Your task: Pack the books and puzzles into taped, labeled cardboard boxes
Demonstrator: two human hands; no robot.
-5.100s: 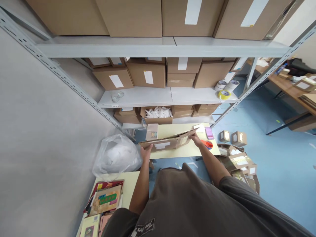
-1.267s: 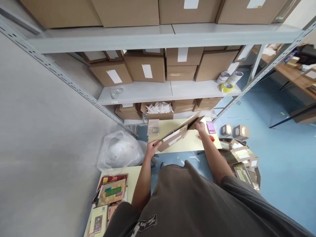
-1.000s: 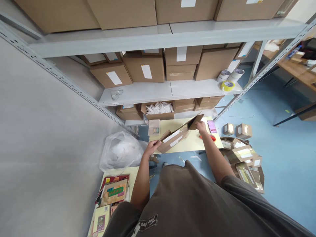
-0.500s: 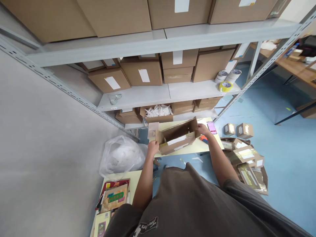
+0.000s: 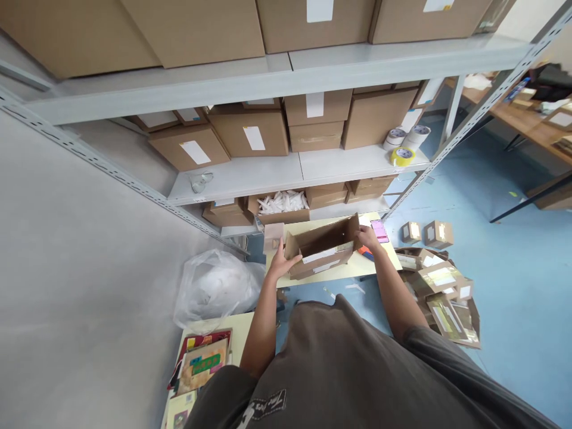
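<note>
Right grip (image 5: 367,237) clasps 1 end of an open-topped cardboard box (image 5: 322,263) over the desk (image 5: 363,265). Left grip (image 5: 279,262) is spread wide, touching the box's opposite end.

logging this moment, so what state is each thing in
Handled carton, open on top
Left hand, thumb and fingers spread, at its left end
Right hand, gripping its right end
Carton of white pieces, open, filled
Plastic bag, bulging
Phone, screen lit
Yellow tape roll, lying flat
</note>
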